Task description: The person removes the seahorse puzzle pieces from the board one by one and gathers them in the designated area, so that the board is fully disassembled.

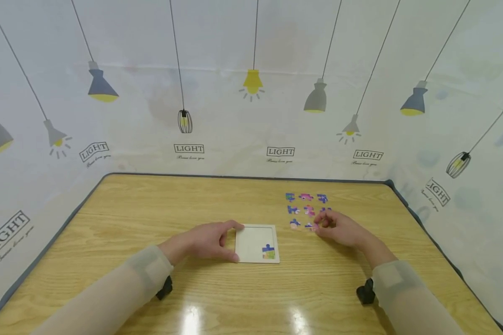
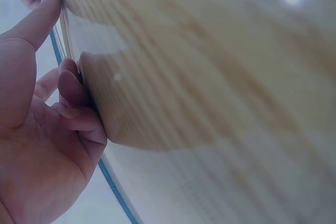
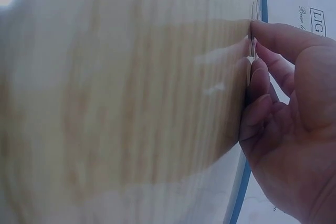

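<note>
A square white puzzle tray (image 1: 251, 237) lies on the table in the head view. One jigsaw piece (image 1: 268, 252) with blue and green print sits in its lower right corner. My left hand (image 1: 211, 239) holds the tray's left side, thumb at the near corner and index finger at the far one. To the right, my right hand (image 1: 339, 228) pinches the edge of a pink and purple jigsaw piece (image 1: 310, 226) at the near end of a group of pieces. Both wrist views show thumb and fingertips low at the table surface; the right wrist view hardly shows the piece.
Several other jigsaw pieces (image 1: 305, 197) lie in spaced rows beyond the right hand, one partly hidden by its fingers. The wooden table (image 1: 172, 200) has a dark edge and meets a lamp-printed backdrop (image 1: 218, 93) on its far side and both sides.
</note>
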Demonstrator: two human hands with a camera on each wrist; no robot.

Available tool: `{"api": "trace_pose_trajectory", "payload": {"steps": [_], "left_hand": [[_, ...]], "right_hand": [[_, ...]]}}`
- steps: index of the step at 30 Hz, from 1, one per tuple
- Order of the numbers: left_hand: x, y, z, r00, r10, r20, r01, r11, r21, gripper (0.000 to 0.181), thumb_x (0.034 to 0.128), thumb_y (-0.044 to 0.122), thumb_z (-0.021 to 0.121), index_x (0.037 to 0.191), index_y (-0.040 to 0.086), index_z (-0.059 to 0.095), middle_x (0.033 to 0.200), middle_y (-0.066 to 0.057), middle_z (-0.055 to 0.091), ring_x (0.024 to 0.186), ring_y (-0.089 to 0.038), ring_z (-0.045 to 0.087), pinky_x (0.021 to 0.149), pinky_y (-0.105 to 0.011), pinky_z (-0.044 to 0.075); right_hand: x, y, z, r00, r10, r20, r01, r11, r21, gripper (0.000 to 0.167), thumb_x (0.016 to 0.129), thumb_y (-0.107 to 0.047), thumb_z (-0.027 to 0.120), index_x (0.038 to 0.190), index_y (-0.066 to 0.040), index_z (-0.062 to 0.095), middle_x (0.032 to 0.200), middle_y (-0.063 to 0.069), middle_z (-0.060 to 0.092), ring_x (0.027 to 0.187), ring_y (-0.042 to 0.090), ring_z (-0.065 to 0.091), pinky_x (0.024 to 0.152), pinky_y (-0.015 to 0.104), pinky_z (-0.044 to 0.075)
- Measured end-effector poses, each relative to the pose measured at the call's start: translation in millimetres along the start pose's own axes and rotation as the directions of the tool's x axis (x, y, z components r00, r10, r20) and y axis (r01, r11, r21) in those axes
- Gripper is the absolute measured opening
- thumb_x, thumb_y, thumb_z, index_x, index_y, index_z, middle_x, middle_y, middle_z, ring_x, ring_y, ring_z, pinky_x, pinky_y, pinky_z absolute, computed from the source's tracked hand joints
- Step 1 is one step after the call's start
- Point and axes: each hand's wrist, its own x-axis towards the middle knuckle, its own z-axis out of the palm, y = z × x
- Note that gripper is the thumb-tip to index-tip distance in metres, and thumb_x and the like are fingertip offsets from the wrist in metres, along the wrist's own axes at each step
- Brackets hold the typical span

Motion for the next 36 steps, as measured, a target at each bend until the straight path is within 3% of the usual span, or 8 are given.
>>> {"api": "trace_pose_trajectory", "payload": {"steps": [36], "left_hand": [[0.9,-1.3,0.1,1.0,-0.004,-0.004,0.004,1.0,0.004,0.085,0.0906,0.052,0.089,0.162,0.027,0.051,0.09,-0.001,0.06,0.079,-0.016,0.052,0.073,-0.032,0.04]], "right_hand": [[1.5,3.0,0.4,1.0,-0.003,-0.013,0.004,1.0,0.015,0.033,0.108,-0.027,0.071,0.132,-0.006,0.062,0.115,0.009,0.058,0.106,0.025,0.053,0.094,0.042,0.043]]}}
